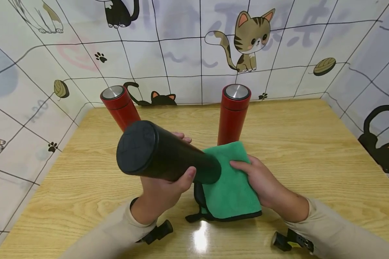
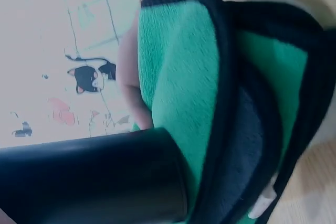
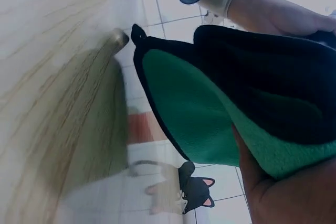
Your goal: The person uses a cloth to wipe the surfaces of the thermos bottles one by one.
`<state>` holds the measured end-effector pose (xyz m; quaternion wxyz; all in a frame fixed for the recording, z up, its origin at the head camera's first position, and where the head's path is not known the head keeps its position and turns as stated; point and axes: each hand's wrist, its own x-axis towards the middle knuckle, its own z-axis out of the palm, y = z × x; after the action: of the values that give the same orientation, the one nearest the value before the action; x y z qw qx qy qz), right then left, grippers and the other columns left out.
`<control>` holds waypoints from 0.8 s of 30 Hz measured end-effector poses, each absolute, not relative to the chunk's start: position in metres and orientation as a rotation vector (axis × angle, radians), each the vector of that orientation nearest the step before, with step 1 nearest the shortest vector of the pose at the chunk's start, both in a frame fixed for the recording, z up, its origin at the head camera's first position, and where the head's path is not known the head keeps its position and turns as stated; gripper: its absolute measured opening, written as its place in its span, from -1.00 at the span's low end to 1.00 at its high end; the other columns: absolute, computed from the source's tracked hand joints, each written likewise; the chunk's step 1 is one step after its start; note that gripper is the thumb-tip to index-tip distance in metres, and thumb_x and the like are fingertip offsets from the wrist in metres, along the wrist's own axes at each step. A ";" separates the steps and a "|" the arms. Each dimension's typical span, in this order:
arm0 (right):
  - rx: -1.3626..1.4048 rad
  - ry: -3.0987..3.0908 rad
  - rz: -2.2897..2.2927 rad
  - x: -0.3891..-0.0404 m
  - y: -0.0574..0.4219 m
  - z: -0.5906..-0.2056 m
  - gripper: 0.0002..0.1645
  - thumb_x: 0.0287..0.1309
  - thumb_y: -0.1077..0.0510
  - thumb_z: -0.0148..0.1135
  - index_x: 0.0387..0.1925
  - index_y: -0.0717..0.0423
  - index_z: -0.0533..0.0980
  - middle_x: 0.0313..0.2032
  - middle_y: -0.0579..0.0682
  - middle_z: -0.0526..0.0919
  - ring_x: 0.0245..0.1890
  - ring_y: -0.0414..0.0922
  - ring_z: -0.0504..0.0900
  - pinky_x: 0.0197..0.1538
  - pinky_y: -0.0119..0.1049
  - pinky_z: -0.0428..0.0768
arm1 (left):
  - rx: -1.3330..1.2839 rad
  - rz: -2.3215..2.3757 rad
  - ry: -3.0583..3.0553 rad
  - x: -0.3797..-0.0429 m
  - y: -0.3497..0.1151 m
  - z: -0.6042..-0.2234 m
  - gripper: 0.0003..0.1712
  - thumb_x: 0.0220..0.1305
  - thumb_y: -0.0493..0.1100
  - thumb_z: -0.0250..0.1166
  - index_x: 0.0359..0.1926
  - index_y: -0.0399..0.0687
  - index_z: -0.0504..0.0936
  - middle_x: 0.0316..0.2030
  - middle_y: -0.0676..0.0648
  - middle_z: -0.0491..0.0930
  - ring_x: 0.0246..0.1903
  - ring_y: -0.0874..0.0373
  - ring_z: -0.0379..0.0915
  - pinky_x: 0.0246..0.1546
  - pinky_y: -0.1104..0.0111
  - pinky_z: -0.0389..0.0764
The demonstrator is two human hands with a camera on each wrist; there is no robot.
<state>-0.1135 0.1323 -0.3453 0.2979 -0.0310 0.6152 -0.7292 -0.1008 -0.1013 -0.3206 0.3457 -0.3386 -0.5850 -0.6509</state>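
My left hand grips a black thermos flask around its side, with the thumb laid along it. The flask is tilted, its wide plain end toward the head camera at the left. A folded green cloth with black edging is in my right hand, thumb on top and the other fingers beneath. In the left wrist view the far end of the black flask meets the cloth's green face. From the right wrist view, the cloth hangs in loose folds above the table, and the right fingers support it.
Two red thermos flasks with steel-topped lids stand at the back of the table: the left one partly behind the black flask, the right one behind the cloth. The wood-grain table meets a wall with cat drawings.
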 end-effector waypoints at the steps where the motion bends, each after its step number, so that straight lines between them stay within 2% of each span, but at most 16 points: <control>1: -0.083 1.646 -1.922 -0.114 0.133 -0.345 -0.55 0.47 0.01 0.01 0.26 0.11 0.29 -0.09 -0.11 0.65 -0.10 -0.17 0.71 0.02 -0.19 0.68 | -0.888 -1.678 -1.525 -0.100 -0.101 -0.321 -0.23 0.19 -0.04 0.42 0.16 -0.51 0.28 0.05 -0.15 0.56 0.03 0.01 0.63 0.11 0.23 0.64; 4: -0.097 1.693 -1.847 -0.118 0.135 -0.346 -0.53 0.43 0.08 0.02 0.27 0.16 0.29 -0.09 -0.09 0.65 -0.11 -0.15 0.70 0.02 -0.20 0.67 | -0.871 -1.681 -1.538 -0.103 -0.102 -0.321 -0.21 0.19 -0.02 0.43 0.13 -0.55 0.28 0.02 -0.18 0.57 -0.02 0.01 0.65 0.07 0.22 0.66; 7: -0.163 1.756 -1.726 -0.121 0.137 -0.348 -0.51 0.36 0.16 0.02 0.26 0.25 0.33 -0.11 -0.06 0.65 -0.13 -0.13 0.68 -0.01 -0.22 0.66 | -0.775 -1.779 -1.571 -0.114 -0.107 -0.315 -0.18 0.15 -0.01 0.45 0.24 -0.35 0.26 0.00 -0.15 0.55 -0.05 0.01 0.62 0.05 0.20 0.67; 10: -0.281 1.782 -1.585 -0.123 0.140 -0.349 -0.54 0.30 0.20 0.05 0.18 0.30 0.41 -0.15 -0.04 0.67 -0.18 -0.14 0.67 -0.07 -0.25 0.66 | -0.681 -1.796 -1.680 -0.133 -0.114 -0.312 -0.13 0.07 -0.13 0.48 0.33 -0.18 0.23 0.08 -0.13 0.50 0.01 -0.02 0.53 0.07 0.18 0.64; 13: -0.443 1.741 -1.446 -0.121 0.143 -0.349 -0.60 0.29 0.21 0.08 0.10 0.31 0.48 -0.18 -0.04 0.68 -0.21 -0.18 0.67 -0.11 -0.31 0.66 | -0.640 -1.739 -1.823 -0.153 -0.115 -0.315 -0.14 0.04 -0.32 0.44 0.33 -0.19 0.21 0.14 -0.15 0.48 0.06 -0.04 0.49 0.09 0.14 0.61; 15: -0.544 1.700 -1.373 -0.119 0.145 -0.348 -0.64 0.30 0.19 0.10 0.06 0.29 0.53 -0.19 -0.05 0.70 -0.22 -0.21 0.67 -0.11 -0.35 0.65 | -0.613 -1.728 -1.916 -0.167 -0.112 -0.319 -0.11 0.05 -0.36 0.45 0.35 -0.15 0.18 0.18 -0.14 0.46 0.10 0.00 0.49 0.13 0.12 0.60; 20: -0.753 1.662 -1.286 -0.114 0.144 -0.347 -0.70 0.36 0.20 0.10 0.04 0.21 0.56 -0.10 -0.03 0.68 -0.12 -0.26 0.63 0.00 -0.43 0.60 | -0.503 -1.815 -2.115 -0.201 -0.098 -0.329 -0.08 0.14 -0.20 0.48 0.40 0.09 0.12 0.22 -0.04 0.43 0.17 0.08 0.45 0.20 0.06 0.54; 24: -0.793 1.680 -1.266 -0.113 0.143 -0.344 -0.70 0.37 0.19 0.10 0.07 0.14 0.56 -0.05 -0.01 0.68 -0.06 -0.26 0.61 0.06 -0.44 0.57 | -0.434 -1.772 -2.205 -0.221 -0.091 -0.336 -0.04 0.12 -0.12 0.50 0.40 0.10 0.10 0.23 -0.03 0.43 0.19 0.07 0.45 0.22 0.03 0.53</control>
<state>-0.1126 0.1431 -0.3444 0.4321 -0.3180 0.6742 -0.5077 -0.2210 -0.0906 -0.3360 0.1393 -0.1502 -0.7631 -0.6130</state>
